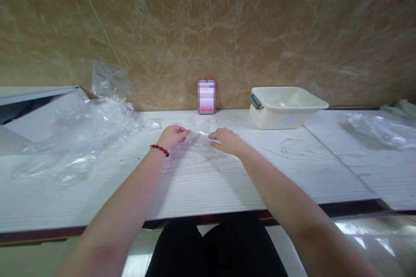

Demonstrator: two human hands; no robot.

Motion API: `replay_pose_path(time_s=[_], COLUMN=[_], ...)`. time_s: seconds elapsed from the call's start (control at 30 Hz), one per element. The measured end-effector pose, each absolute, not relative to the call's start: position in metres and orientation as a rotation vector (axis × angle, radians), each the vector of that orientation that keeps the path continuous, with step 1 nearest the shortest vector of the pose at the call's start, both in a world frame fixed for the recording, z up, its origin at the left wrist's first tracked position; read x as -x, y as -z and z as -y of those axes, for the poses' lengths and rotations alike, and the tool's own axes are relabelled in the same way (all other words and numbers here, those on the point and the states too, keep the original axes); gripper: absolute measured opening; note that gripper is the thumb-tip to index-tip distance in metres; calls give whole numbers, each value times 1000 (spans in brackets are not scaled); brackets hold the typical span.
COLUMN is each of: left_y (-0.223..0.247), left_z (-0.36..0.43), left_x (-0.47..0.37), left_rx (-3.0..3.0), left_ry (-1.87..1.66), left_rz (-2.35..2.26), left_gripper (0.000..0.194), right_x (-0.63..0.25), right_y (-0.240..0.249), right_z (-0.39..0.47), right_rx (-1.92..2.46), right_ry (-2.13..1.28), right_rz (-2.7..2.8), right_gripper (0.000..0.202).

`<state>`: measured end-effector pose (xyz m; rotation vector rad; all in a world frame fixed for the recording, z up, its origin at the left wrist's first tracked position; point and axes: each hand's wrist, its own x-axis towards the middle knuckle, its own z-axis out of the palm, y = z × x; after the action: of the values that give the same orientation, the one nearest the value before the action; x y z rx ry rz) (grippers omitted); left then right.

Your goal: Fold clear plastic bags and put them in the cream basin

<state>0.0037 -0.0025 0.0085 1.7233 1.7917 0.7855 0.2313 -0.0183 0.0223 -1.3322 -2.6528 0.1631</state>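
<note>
A clear plastic bag [200, 143] lies on the white wood-grain table [208, 190] between my hands. My left hand [176, 135], with a red bead bracelet at the wrist, pinches the bag's left edge between thumb and fingers. My right hand [225, 140] is at the right side of the same bag, its thumb and fingers apart and touching or just over the film. Glare on the clear film hides its exact outline.
Behind the bag a phone [206, 97] leans upright on the marble wall. A white bin [286, 117] with a grey latch stands back right. Crumpled clear bags [97, 125] and an open white box [48, 117] are at left; more plastic [380, 130] lies far right.
</note>
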Motion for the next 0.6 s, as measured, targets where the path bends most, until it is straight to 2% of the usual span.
replay_pose_path(time_s=[0.2,0.4,0.6], left_y=[-6,-12,-25], left_z=[-1,5,15], left_x=[-5,-7,-14], left_rx=[-1595,-1844,-2360], left_ry=[-790,-630,-327], left_rz=[-1682,-1694,-1593], left_gripper=[54,51,35], right_x=[-231,-230,-229], right_y=[-22,-21,-20], right_z=[18,17,17], right_rx=[1334,1285,1238], right_ry=[-153,-140,-132], right_rz=[2664,2625,2600], right_gripper=[31,28,27])
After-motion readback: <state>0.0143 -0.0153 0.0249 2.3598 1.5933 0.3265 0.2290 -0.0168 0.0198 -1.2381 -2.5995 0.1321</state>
